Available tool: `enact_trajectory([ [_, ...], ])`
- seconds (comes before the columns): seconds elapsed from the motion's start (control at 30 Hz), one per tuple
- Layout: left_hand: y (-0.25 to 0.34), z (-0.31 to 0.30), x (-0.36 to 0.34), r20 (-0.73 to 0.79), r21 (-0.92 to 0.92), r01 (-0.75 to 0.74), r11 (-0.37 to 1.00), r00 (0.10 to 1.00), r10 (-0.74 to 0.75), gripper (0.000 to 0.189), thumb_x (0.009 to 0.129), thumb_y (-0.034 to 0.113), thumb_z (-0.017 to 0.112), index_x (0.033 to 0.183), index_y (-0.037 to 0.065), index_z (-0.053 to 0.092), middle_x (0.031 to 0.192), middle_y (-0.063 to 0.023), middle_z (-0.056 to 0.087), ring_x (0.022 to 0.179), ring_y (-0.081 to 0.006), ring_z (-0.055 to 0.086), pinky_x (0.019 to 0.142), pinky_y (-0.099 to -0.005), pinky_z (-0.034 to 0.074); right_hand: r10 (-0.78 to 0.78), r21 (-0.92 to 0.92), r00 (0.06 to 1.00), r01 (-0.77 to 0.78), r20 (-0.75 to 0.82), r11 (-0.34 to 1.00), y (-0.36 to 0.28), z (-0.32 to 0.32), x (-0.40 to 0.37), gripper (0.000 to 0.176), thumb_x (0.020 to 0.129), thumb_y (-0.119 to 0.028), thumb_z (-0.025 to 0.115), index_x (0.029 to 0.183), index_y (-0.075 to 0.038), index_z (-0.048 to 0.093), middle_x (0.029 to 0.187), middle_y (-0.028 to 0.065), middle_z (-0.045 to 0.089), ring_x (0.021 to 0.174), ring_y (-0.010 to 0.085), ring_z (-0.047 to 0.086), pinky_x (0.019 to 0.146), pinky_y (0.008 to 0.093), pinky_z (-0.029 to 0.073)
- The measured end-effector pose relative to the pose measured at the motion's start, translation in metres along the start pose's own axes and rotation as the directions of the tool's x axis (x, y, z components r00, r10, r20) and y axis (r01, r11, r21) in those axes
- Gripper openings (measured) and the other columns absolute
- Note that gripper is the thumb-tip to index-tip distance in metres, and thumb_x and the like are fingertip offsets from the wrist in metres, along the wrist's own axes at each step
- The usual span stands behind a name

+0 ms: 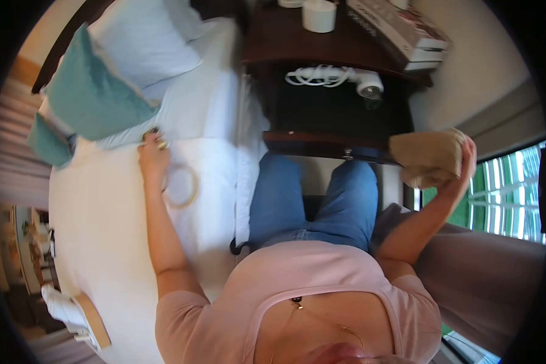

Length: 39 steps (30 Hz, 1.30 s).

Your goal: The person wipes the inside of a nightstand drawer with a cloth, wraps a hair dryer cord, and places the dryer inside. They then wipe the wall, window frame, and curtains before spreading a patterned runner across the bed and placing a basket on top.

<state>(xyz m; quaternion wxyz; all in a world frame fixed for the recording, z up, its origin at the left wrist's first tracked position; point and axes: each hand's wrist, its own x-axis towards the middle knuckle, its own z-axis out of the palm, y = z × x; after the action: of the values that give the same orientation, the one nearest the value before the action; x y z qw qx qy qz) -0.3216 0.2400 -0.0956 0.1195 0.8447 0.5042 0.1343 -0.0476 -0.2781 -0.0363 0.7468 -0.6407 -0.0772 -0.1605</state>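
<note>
My right hand [468, 159] is raised at the right, closed on a folded tan cloth [428, 153]. My left hand [154, 156] is low over the white bed [103, 242], near the teal cushion [94, 94]. Its fingers are curled around or against something small, dark and gold-coloured [155, 132], too blurred to name. Beside that wrist a thin pale hoop [195, 185] shows against the sheet. Ahead of my knees a dark wooden drawer [321, 144] is pulled out. A white hair dryer [367, 82] with a coiled white cord lies at its back.
Above the drawer, the dark nightstand top [273, 36] carries a white cup-like container [319, 16] and stacked boxes or books [400, 30]. White pillows [142, 42] lie at the bed's head. A window [509, 194] and a curtain [467, 261] are on the right.
</note>
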Motion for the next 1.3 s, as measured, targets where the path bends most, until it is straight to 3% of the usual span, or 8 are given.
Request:
enact_trajectory([
  [0.23,0.119,-0.032,-0.019,-0.025,-0.508,-0.499,0.702,0.824,0.567,0.035,0.064,-0.006,0.053,0.098,0.000,0.059,0.098,-0.0111,0.057,0.091,-0.0217,0.057,0.079,-0.0285,0.044,0.022,0.123,1.000,-0.024,0.020,0.992,-0.010,0.002,-0.008,0.028,0.083,-0.021,0.049,0.098,0.002,0.055,0.087,0.0074,0.057,0.080,0.0137,0.055,0.073,0.0239,0.044],
  [0.57,0.369,0.091,-0.079,-0.235,-0.540,-0.774,-0.331,-0.239,0.942,0.040,0.063,0.003,0.063,0.101,0.012,0.062,0.100,-0.0096,0.059,0.100,-0.0291,0.053,0.083,-0.0396,0.044,-0.016,0.032,1.000,0.016,0.009,0.999,-0.019,-0.022,-0.023,0.042,0.083,-0.034,0.049,0.110,-0.002,0.052,0.104,0.0114,0.054,0.099,0.0240,0.053,0.085,0.0369,0.044],
  [0.87,0.199,0.034,0.015,-0.603,-0.131,-0.966,0.221,0.255,0.756,0.029,0.070,0.012,0.065,0.097,0.006,0.063,0.104,-0.0139,0.058,0.101,-0.0296,0.052,0.085,-0.0407,0.043,-0.221,-0.287,0.973,0.192,-0.070,0.938,-0.011,-0.060,-0.031,0.036,0.090,-0.028,0.042,0.111,-0.002,0.055,0.117,0.0123,0.049,0.110,0.0243,0.048,0.092,0.0387,0.040],
  [0.9,0.149,0.019,0.034,-0.587,-0.275,-0.787,0.552,0.592,0.552,0.020,0.071,0.012,0.060,0.089,0.005,0.063,0.089,-0.0154,0.060,0.085,-0.0312,0.057,0.077,-0.0438,0.043,-0.257,-0.325,0.966,0.231,-0.039,0.917,-0.005,-0.066,-0.028,0.036,0.090,-0.027,0.041,0.111,-0.002,0.055,0.118,0.0127,0.049,0.110,0.0250,0.048,0.092,0.0391,0.040],
  [0.93,0.079,0.023,0.076,-0.752,0.049,-0.756,0.653,0.402,0.522,0.015,0.073,0.011,0.058,0.085,0.003,0.061,0.085,-0.0171,0.059,0.081,-0.0328,0.056,0.071,-0.0473,0.042,-0.292,-0.360,0.956,0.271,-0.004,0.893,0.003,-0.077,-0.022,0.035,0.090,-0.027,0.041,0.112,-0.003,0.055,0.118,0.0132,0.048,0.110,0.0256,0.048,0.092,0.0394,0.040],
  [1.03,-0.100,-0.011,0.102,-0.529,0.364,0.152,0.919,0.846,0.070,0.058,0.078,0.044,0.058,0.119,0.003,0.051,0.116,-0.0224,0.053,0.108,-0.0375,0.049,0.091,-0.0492,0.037,-0.093,-0.115,0.989,0.079,-0.115,0.990,0.006,-0.082,-0.019,0.041,0.086,-0.033,0.046,0.112,-0.002,0.053,0.106,0.0104,0.053,0.101,0.0217,0.052,0.086,0.0359,0.043],
  [1.1,-0.155,-0.008,0.091,-0.428,0.244,0.512,0.823,0.819,-0.383,0.081,0.076,0.063,0.049,0.134,0.007,0.034,0.135,-0.0270,0.032,0.122,-0.0452,0.033,0.100,-0.0520,0.028,-0.211,-0.186,0.977,0.200,-0.039,0.962,0.014,-0.087,-0.018,0.040,0.086,-0.032,0.046,0.111,-0.002,0.053,0.106,0.0102,0.054,0.100,0.0216,0.052,0.085,0.0354,0.043],
  [1.3,-0.103,0.013,0.019,-0.241,-0.750,-0.162,0.642,0.970,-0.036,0.021,0.091,0.016,0.044,0.103,0.004,0.058,0.078,-0.0037,0.059,0.072,-0.0192,0.057,0.071,-0.0301,0.047,0.024,0.104,0.998,-0.018,-0.058,0.994,0.009,-0.053,-0.012,0.033,0.085,-0.027,0.046,0.106,-0.003,0.053,0.101,0.0094,0.055,0.096,0.0198,0.054,0.082,0.0334,0.045],
])
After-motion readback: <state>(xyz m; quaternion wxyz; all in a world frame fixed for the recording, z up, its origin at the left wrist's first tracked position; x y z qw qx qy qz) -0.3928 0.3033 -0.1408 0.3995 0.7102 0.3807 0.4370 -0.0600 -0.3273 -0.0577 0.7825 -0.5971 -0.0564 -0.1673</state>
